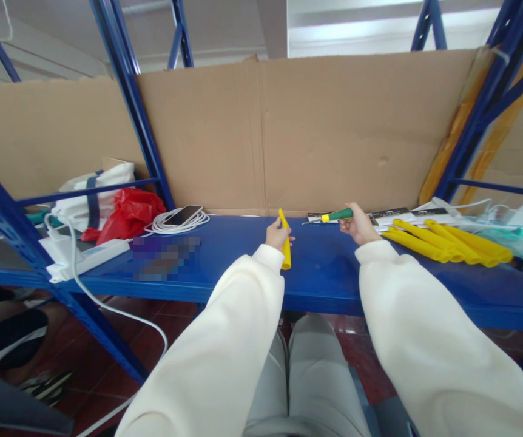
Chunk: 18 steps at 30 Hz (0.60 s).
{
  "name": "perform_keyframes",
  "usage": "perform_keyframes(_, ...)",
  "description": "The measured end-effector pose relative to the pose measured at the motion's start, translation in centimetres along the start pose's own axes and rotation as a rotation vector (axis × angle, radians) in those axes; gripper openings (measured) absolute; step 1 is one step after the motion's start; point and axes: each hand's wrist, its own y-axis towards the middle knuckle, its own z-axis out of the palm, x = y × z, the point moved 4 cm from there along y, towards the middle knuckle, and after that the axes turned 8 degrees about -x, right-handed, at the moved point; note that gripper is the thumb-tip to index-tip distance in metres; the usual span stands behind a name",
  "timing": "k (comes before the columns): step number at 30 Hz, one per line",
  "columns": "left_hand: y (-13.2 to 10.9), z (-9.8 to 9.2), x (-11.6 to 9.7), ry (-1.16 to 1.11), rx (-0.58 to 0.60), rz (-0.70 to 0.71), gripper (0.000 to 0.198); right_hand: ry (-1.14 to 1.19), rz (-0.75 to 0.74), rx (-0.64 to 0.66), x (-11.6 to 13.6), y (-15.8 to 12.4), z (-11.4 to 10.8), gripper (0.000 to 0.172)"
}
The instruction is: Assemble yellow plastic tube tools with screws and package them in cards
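My left hand (278, 234) is closed around a yellow tapered tube (286, 254), held nearly upright above the blue shelf. The narrow tip points up and the wider end down. To the right, my right hand (358, 224) grips the green handle of a screwdriver (338, 215). Its thin metal shaft points left toward the tube, with a gap between them. Several more yellow tubes (443, 240) lie side by side on the shelf, just right of my right hand.
Cardboard (325, 133) walls the back of the blue shelf (238, 243). Left lie a phone (185, 215) on a coiled white cable, a red plastic bag (129, 212) and a white power strip (93, 257). Blue posts frame both sides. Another person's leg (11, 334) shows lower left.
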Motion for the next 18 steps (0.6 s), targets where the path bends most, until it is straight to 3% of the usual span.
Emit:
perform_keyframes(7, 0.6, 0.3, 0.3, 0.064, 0.031, 0.018, 0.072, -0.134, 0.063, -0.202, -0.2, 0.0, -1.9, 0.023)
perform_keyframes(11, 1.7, 0.4, 1.0, 0.110, 0.024, 0.050, 0.077, -0.289, 0.108, -0.250, -1.0, 0.9, -3.3, 0.022)
perform_keyframes(15, 2.9, 0.4, 1.5, 0.147, 0.012, 0.101, 0.079, -0.755, 0.002, -0.358, -1.4, 2.1, -4.8, 0.024)
perform_keyframes(18, 3.6, 0.5, 1.6, 0.161, 0.022, 0.136, 0.075, -1.093, -0.089, -0.366, -1.4, 2.6, -5.2, 0.030)
